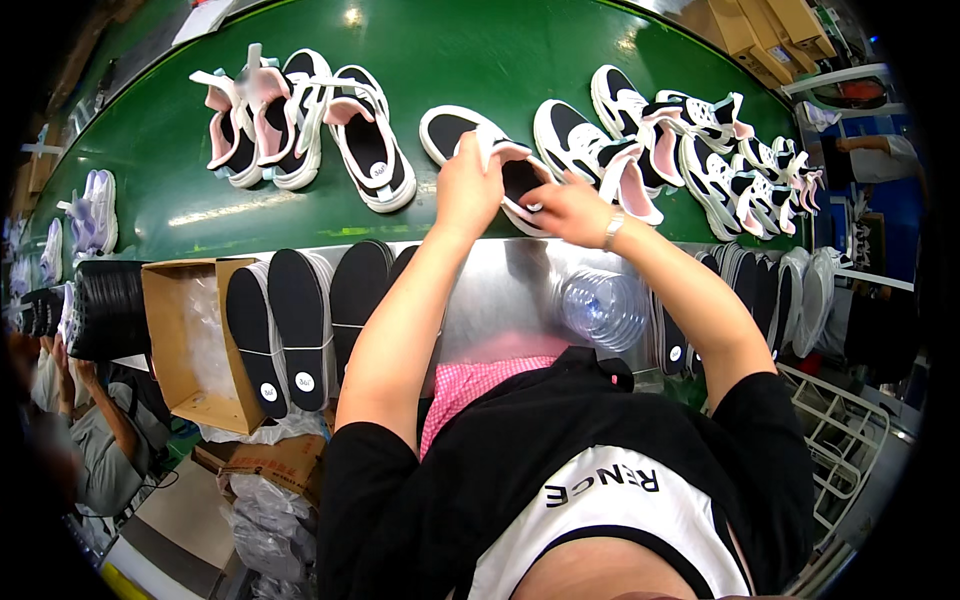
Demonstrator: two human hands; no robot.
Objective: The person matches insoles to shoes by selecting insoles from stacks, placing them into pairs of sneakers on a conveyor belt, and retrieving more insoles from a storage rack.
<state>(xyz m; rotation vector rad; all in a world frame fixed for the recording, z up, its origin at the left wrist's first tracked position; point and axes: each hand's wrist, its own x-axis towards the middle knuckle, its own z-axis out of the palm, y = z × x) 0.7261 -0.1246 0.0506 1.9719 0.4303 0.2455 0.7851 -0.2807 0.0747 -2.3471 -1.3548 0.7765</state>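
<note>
Toward the desk's (pixel 470 55) near edge, one sneaker (pixel 447 132) comes between three left-hand sneakers (pixel 388 193) and a right-hand cluster (pixel 568 128); along that edge, left to right: carton (pixel 168 330), insoles (pixel 300 310), plastic tub (pixel 605 308), more insoles (pixel 765 300).

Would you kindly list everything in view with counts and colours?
Handled shoe: one, black, white and pink, upper centre
Similar shoes: many, same colours, on both sides
Other shoes: several, lilac, far left
Table: one, green, beneath the shoes
Metal ledge: one, silver, table's near side
Insoles: many, black, both sides of the ledge
Open box: one, brown, left of the ledge
Round container: one, clear, on the ledge
Wire rack: one, white, lower right
Cartons: several, brown, upper right
Plastic: some, clear, lower left
Other people: two at least, greyish clothing, both edges
Left hand: one, bare, on the shoe
Right hand: one, bare, at shoe's opening
</note>
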